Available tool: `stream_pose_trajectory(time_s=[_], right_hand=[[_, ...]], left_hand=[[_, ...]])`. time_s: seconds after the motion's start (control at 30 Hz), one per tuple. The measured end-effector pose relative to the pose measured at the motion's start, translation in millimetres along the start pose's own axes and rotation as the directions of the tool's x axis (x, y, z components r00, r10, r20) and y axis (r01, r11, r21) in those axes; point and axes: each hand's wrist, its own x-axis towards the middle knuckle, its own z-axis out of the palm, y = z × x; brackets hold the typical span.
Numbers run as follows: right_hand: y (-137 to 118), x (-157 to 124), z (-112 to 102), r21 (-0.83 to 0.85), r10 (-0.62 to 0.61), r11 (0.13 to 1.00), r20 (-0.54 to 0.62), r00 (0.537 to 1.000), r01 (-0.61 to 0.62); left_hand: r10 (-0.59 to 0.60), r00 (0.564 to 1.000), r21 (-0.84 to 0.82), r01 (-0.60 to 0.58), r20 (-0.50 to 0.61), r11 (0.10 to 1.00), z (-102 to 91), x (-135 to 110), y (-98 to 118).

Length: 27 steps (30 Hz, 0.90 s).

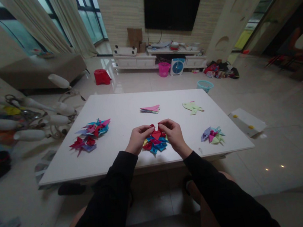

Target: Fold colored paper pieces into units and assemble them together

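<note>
Both my hands meet over the near middle of a white table (pixel 123 113). My left hand (pixel 138 138) and my right hand (pixel 173 133) each pinch a side of a small red folded paper piece (pixel 156 132), fingers closed on it. Just under them lies a pile of folded paper shapes (pixel 155 145) in blue, red and yellow. Black sleeves cover both forearms.
On the table: a heap of red, blue and purple folded shapes (pixel 91 135) at the left, a stack of pink sheets (pixel 150 109) ahead, a light green folded piece (pixel 192 107) and a small pastel pile (pixel 212 135) at the right. Scissors and clutter (pixel 25 116) lie off the left edge.
</note>
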Motion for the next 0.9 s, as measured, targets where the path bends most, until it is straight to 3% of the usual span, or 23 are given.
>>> stream_pose_trajectory(time_s=[0.9], right_hand=[[-2.1, -1.2, -0.3, -0.014, -0.015, 1.0, 0.005, 1.0, 0.015]], left_hand=[[-0.016, 1.0, 0.031, 0.016, 0.008, 0.999, -0.4, -1.1, 0.7]])
